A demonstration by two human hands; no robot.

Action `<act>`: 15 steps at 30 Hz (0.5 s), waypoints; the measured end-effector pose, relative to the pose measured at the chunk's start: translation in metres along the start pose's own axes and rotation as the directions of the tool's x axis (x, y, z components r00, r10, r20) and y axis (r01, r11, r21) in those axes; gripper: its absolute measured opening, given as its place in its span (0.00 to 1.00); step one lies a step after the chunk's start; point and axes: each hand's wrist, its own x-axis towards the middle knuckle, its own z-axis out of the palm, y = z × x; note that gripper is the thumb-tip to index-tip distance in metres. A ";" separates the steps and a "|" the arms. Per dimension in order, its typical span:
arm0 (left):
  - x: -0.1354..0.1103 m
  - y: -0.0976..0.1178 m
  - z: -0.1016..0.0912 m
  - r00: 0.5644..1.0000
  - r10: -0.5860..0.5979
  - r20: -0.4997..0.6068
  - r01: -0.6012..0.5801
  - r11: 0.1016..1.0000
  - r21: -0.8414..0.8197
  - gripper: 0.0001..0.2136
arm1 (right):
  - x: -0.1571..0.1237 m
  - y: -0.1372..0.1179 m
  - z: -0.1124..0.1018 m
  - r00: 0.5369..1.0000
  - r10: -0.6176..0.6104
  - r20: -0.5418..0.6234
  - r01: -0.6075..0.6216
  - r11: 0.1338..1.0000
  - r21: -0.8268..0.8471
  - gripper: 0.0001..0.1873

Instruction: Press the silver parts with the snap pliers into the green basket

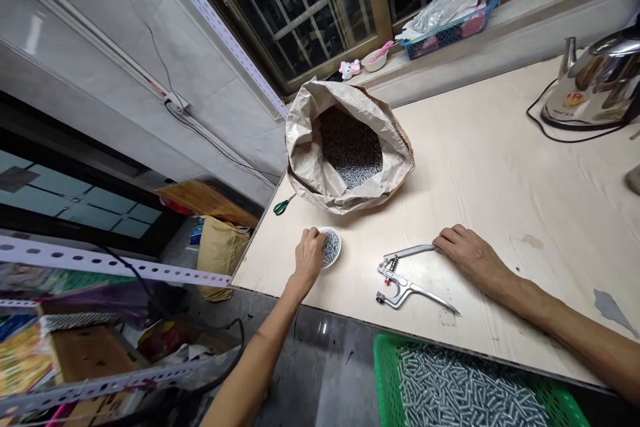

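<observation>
My left hand (310, 255) reaches over the table's near edge, its fingers curled at the rim of a small white bowl (334, 248) filled with tiny metal parts. My right hand (467, 252) lies palm down on the wooden table (500, 173), fingers loosely bent, its fingertips touching the upper handle of metal hand pliers (405, 277). The pliers lie flat between my two hands with their handles spread apart.
A rolled-down paper sack (350, 147) of small metal parts stands behind the bowl. Green scissors (283, 205) lie at the table's left edge. A green crate (465, 380) of metal tubes sits below the near edge. A steel kettle (600, 80) and its cord are at the far right.
</observation>
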 end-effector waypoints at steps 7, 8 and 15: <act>0.008 -0.005 0.003 0.987 0.129 0.099 -0.141 0.983 0.121 0.11 | 0.000 0.000 0.001 1.000 -0.014 -0.012 0.014 1.000 -0.017 0.10; 0.009 -0.006 0.003 0.983 0.145 0.109 -0.158 0.979 0.126 0.11 | 0.000 0.000 0.002 1.000 -0.013 -0.008 0.013 1.000 -0.018 0.10; 0.011 -0.004 -0.002 0.981 0.166 0.104 -0.172 0.984 0.052 0.10 | 0.001 -0.001 0.000 1.000 -0.011 -0.011 0.011 1.000 -0.024 0.11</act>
